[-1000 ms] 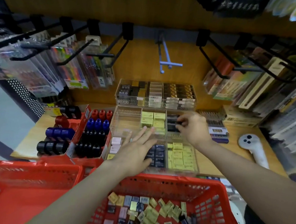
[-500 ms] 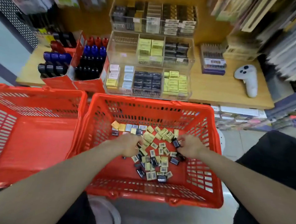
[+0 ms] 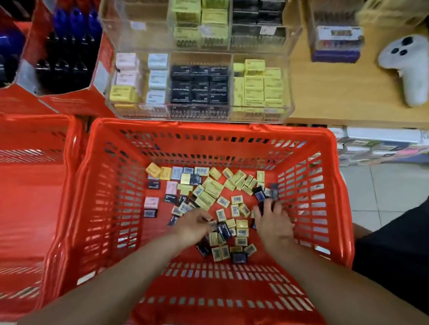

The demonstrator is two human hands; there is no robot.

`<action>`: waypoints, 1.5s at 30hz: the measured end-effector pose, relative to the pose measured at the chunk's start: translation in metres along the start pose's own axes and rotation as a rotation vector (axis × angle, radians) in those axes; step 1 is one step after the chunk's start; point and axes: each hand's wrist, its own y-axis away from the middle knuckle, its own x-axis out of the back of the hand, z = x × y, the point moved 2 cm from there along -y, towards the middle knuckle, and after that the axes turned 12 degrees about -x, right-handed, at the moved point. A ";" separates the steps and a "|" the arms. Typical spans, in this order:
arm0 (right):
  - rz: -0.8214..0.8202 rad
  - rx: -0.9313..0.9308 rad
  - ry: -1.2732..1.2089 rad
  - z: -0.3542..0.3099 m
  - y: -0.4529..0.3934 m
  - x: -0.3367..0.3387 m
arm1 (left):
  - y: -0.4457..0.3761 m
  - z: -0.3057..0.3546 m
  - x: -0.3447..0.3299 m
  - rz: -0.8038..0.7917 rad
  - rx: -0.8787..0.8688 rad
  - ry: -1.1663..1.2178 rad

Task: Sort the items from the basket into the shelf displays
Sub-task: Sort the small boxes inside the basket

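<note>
A red basket [image 3: 210,128] below the shelf holds several small boxes: yellow ones [image 3: 213,188], black ones [image 3: 223,230], a few pink ones [image 3: 151,202]. Both my hands are down inside it. My left hand [image 3: 193,225] curls its fingers over a black box in the middle of the pile; motion blur hides the fingertips. To its right, my right hand [image 3: 273,222] spreads its fingers onto dark boxes [image 3: 259,194] near the right wall. Above, a clear acrylic display [image 3: 292,91] carries sorted rows of pink, white, black [image 3: 199,86] and yellow [image 3: 254,87] boxes.
A second red basket [image 3: 17,200] stands touching the left side. Red cardboard trays of blue and black markers [image 3: 64,52] fill the shelf's left. A white controller [image 3: 410,66] lies on the wooden shelf [image 3: 338,99] at right. Tiled floor shows at right.
One second ago both hands were at the acrylic display. They have dropped into the basket, the view has tilted down, and my right hand's fingers have spread further towards the right wall.
</note>
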 end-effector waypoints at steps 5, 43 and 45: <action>0.040 0.083 0.007 0.000 -0.003 -0.008 | -0.008 0.013 0.007 0.063 0.002 0.122; 0.042 0.654 -1.273 0.110 0.182 0.333 | 0.191 0.223 0.099 -0.091 -0.435 0.994; 0.095 0.584 -1.232 0.118 0.176 0.340 | 0.183 0.223 0.100 -0.054 -0.437 0.994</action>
